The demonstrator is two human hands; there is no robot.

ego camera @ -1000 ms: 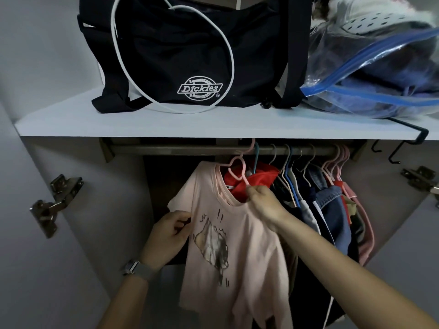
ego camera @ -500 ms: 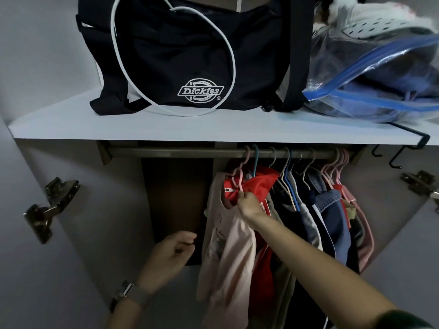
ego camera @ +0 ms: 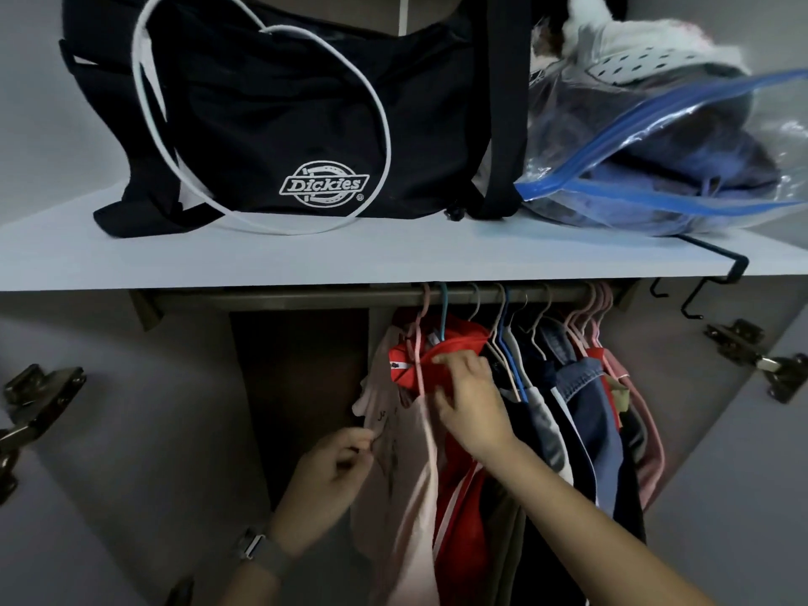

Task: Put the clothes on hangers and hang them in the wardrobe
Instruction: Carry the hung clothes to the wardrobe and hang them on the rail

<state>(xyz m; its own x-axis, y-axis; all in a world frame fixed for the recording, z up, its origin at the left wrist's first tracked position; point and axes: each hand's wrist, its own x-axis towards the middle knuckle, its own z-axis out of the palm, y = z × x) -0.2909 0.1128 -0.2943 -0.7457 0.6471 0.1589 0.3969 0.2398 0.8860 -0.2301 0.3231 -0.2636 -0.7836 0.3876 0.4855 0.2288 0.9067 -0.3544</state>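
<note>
Pale pink T-shirt with a dark print is hanging on a thin pink plastic hanger, hooked over the metal wardrobe rail at the left end of the row of hung clothes. It's turned nearly edge-on to the camera.

Left hand is pinching the shirt's left edge at the printed area, fingers curled on the fabric; grey watch strap is showing on that wrist.

Right hand is reaching in just right of the pink hanger, fingers loosely spread against the red garment next along the rail. Whether it's actually gripping any cloth is hard to say from this angle.

Further right, dark blue, denim and pink garments are hanging packed together.

On the white shelf above: black Dickies fabric bag with white cord on the left, clear zip storage bag with blue seal on the right.
</note>
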